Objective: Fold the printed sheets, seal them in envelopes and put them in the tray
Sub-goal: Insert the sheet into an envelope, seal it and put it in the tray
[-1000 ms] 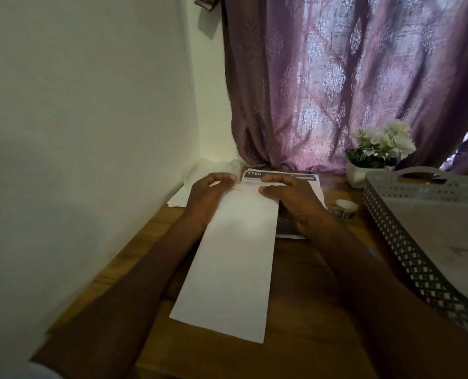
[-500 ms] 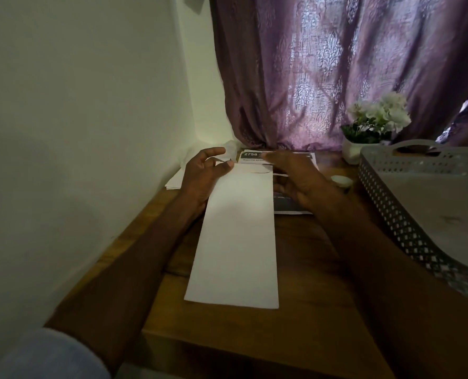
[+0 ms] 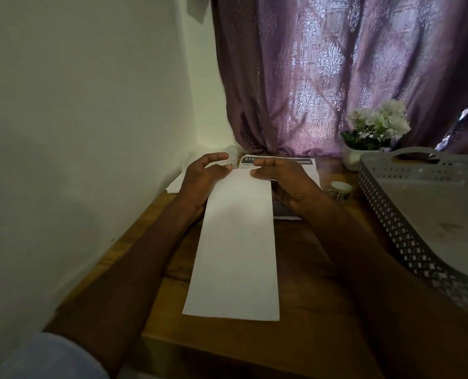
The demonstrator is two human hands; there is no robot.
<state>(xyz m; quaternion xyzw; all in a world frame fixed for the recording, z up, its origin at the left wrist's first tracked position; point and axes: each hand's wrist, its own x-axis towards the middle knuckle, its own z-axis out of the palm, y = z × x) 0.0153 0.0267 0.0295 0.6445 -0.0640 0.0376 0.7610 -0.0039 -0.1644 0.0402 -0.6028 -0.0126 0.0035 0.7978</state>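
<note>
- Head view: wooden table point(image 3: 295, 343) in a corner, pale wall to the left, purple patterned curtain point(image 3: 336, 72) behind.
- Long white folded sheet point(image 3: 235, 247) lies flat down the middle of the table, near end close to the table's front edge, far end under the hands.
- Left hand point(image 3: 200, 179) at the sheet's far left corner; fingers loosely curled and spread, thumb tip touching the paper edge. Not a firm pinch; cannot tell whether it actually grasps the sheet.
- Right hand point(image 3: 284, 184) at the far right corner, fingers extended and lying flat across the sheet's end, pressing rather than gripping.
- Printed sheets point(image 3: 306, 166) with a dark header band lie beyond and under the right hand, partly covered by it.
- Stack of white envelopes point(image 3: 177, 184) near the wall, left of the left hand.
- Roll of tape point(image 3: 339, 188) just right of the printed sheets.
- Grey perforated tray point(image 3: 391, 209) at the right edge, apart from the hands.
- Potted white flowers point(image 3: 375, 127) behind the tray.
</note>
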